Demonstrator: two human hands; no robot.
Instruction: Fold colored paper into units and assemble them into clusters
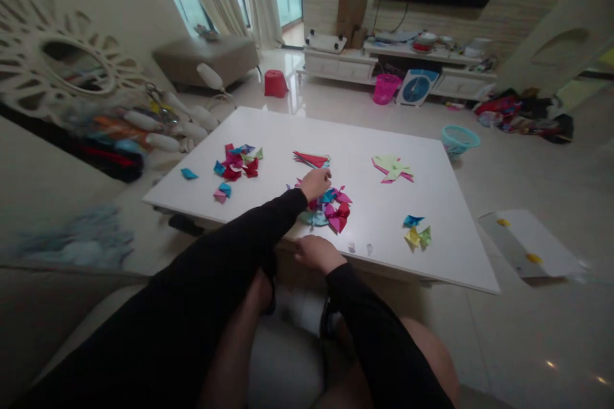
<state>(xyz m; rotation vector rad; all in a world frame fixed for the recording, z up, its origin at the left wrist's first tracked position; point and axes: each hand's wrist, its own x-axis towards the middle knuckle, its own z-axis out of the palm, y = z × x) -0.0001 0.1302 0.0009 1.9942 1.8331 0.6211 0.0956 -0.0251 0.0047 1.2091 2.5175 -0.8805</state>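
Note:
My left hand (pixel 315 184) reaches over the table, its fingers curled together just in front of a small stack of folded red and green paper (pixel 313 160). What it holds, if anything, is hidden. Below it lies a central pile of folded origami pieces (pixel 338 215) in pink, red, blue and purple, partly covered by my hand and sleeve. By the table's front edge my right hand (pixel 320 253) is closed, fingers bent inward to the left; I cannot make out anything in them. Two tiny clear pieces (pixel 352 246) lie right of that hand.
On the white table (pixel 364 140) are a left origami cluster (pixel 237 163), flat green and pink folded papers (pixel 392 168), and blue, yellow and green pieces (pixel 417 233) at right. A turquoise basket (pixel 460 137) and a white box (pixel 532 244) stand on the floor at right.

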